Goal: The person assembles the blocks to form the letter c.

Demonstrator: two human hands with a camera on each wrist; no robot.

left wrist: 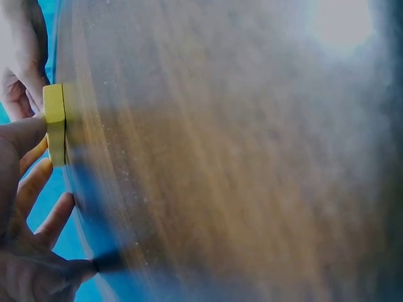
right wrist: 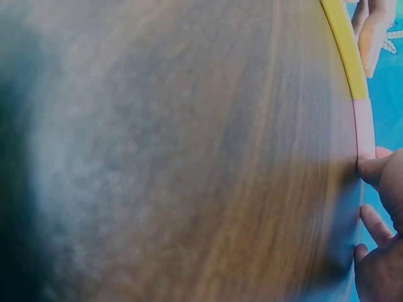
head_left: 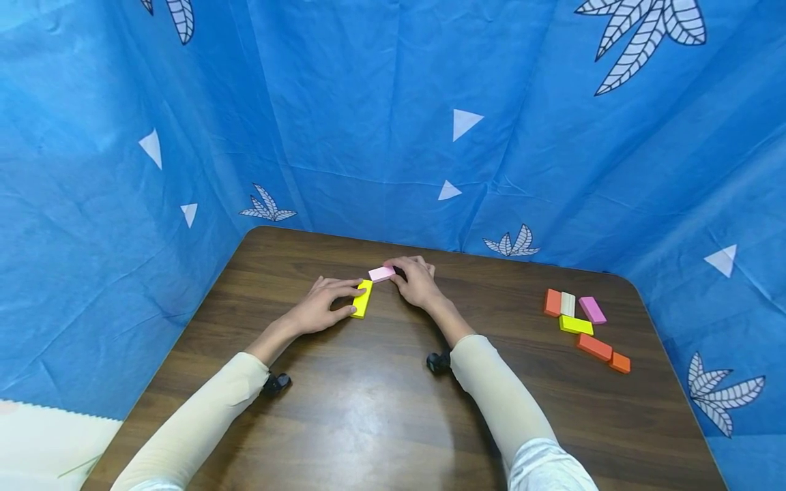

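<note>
Two bare hands work close together over the far half of a brown wood-grain desk [head_left: 362,395]. The left hand [head_left: 321,306] has its grip clamped on a yellow block [head_left: 364,299], thumb at its near end and fingers laid over the farther part; in the left wrist view the remaining fingers spread beside it. The right hand [head_left: 417,283] has its grip clamped on a pale pink block [head_left: 380,274], thumb and forefinger pinching its right end. The pale pink block lies at the far end of the yellow block, turned at an angle to it, and in the right wrist view the two appear to meet end to end; whether they truly touch is hard to tell. Well apart, on the right side of the desk, lies a loose group: a red-orange block [head_left: 552,302] beside a cream block [head_left: 568,305], a deeper pink block [head_left: 592,310] slanting to the right of them, another yellow block [head_left: 576,324] just below, then a long orange-red block [head_left: 594,347] with a short orange block [head_left: 620,363] at its lower end. Blue cloth [head_left: 368,136] printed with white leaves and triangles hangs behind and around the desk.
</note>
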